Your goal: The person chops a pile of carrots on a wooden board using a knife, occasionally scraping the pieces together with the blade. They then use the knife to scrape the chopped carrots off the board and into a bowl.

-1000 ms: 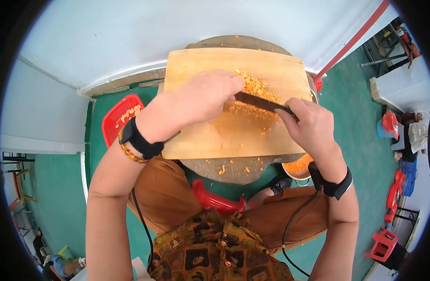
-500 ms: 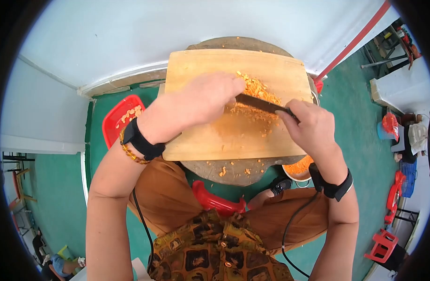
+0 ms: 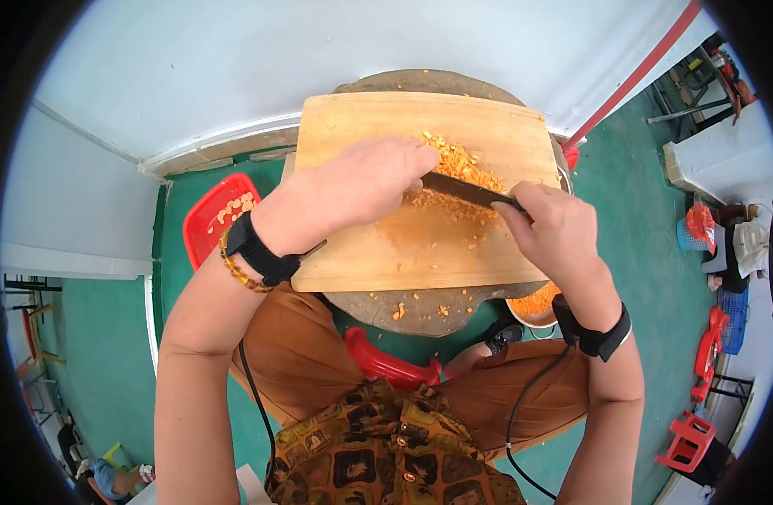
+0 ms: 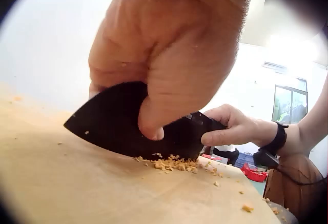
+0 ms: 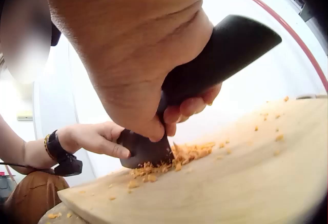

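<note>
A dark-bladed knife (image 3: pixel 466 188) lies across chopped orange bits (image 3: pixel 462 164) on a wooden cutting board (image 3: pixel 361 261). My right hand (image 3: pixel 558 227) grips its black handle (image 5: pixel 220 54), fingers curled round it. My left hand (image 3: pixel 361 181) pinches the blade near its tip; in the left wrist view the thumb of the left hand (image 4: pixel 169 54) presses the near face of the blade (image 4: pixel 118 121), and the other fingers are mostly hidden behind it. The cutting edge meets the board among the crumbs in both wrist views.
The board rests on a round wooden block (image 3: pixel 386 313) with scattered bits. At the left is a red basin (image 3: pixel 203 220) holding pale orange slices. A pot of orange bits (image 3: pixel 533 301) stands below the board's right corner. A red stool (image 3: pixel 390 364) is between the knees.
Both hands keep their hold on the knife. The handle end and right hand have shifted slightly left, and the board sits slightly lower in the head view.
</note>
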`<control>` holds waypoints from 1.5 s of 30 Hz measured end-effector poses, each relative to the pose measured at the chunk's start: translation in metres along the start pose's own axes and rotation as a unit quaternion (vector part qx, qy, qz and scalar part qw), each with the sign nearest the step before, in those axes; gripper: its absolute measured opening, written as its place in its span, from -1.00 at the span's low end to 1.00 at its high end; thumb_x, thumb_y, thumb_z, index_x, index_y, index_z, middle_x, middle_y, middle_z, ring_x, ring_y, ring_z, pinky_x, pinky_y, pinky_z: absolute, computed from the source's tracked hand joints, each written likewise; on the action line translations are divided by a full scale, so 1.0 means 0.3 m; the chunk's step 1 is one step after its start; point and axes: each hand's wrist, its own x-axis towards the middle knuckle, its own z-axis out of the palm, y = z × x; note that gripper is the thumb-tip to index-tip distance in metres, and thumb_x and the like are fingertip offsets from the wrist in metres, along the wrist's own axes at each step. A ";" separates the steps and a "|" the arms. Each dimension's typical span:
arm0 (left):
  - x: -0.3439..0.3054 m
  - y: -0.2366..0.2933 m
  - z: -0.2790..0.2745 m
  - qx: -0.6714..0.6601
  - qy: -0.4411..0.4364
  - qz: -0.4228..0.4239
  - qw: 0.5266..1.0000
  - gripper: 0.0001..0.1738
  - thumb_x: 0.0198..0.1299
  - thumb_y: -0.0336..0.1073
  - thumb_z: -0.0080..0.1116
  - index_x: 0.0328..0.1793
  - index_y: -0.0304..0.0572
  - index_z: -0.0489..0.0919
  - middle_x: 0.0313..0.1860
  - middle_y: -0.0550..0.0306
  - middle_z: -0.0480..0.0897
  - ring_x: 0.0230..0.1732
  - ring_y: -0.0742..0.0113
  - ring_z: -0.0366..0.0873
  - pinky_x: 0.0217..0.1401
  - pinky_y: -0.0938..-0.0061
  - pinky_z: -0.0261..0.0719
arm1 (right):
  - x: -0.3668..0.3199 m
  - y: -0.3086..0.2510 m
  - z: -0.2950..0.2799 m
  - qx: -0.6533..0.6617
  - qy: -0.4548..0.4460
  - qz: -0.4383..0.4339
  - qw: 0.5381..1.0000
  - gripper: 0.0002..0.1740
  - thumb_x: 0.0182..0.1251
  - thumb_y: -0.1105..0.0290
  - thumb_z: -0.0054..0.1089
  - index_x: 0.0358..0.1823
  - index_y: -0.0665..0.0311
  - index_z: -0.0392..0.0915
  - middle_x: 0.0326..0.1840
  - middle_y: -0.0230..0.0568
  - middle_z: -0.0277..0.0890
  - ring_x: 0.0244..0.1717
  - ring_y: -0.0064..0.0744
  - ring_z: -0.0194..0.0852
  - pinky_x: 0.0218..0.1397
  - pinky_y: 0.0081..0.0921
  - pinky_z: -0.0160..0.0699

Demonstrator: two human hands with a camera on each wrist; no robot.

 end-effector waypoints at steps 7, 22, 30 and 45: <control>0.003 0.020 -0.011 0.009 -0.014 -0.016 1.000 -0.83 0.14 -0.52 0.17 -0.26 -0.35 0.37 -0.30 -0.20 0.54 -0.13 -0.24 0.50 -0.09 0.08 0.49 | -0.013 0.008 0.024 0.006 -0.005 -0.007 1.000 -0.71 0.19 0.24 0.35 -0.48 0.16 0.40 -0.58 -0.26 0.51 -0.52 -0.16 0.57 -0.52 -0.26 0.45; 0.008 0.003 0.006 -0.015 0.000 -0.024 1.000 -0.83 0.13 -0.56 0.16 -0.27 -0.34 0.36 -0.28 -0.20 0.54 -0.16 -0.26 0.49 -0.12 0.07 0.50 | -0.006 0.012 0.033 0.007 -0.001 -0.005 1.000 -0.69 0.20 0.21 0.35 -0.51 0.16 0.40 -0.60 -0.25 0.50 -0.53 -0.16 0.56 -0.56 -0.26 0.42; 0.008 -0.003 0.007 0.001 -0.007 -0.011 1.000 -0.82 0.12 -0.56 0.17 -0.27 -0.33 0.36 -0.29 -0.20 0.54 -0.17 -0.26 0.49 -0.13 0.08 0.50 | -0.004 0.014 0.020 0.003 0.000 0.001 1.000 -0.71 0.21 0.21 0.34 -0.47 0.16 0.42 -0.60 -0.25 0.51 -0.53 -0.14 0.55 -0.55 -0.24 0.43; 0.017 0.004 -0.001 0.003 -0.005 -0.015 1.000 -0.84 0.13 -0.56 0.14 -0.27 -0.35 0.36 -0.30 -0.23 0.53 -0.18 -0.27 0.50 -0.14 0.06 0.49 | -0.006 0.017 0.034 0.003 -0.005 0.004 1.000 -0.71 0.23 0.20 0.32 -0.48 0.15 0.43 -0.59 -0.23 0.52 -0.51 -0.13 0.57 -0.54 -0.22 0.45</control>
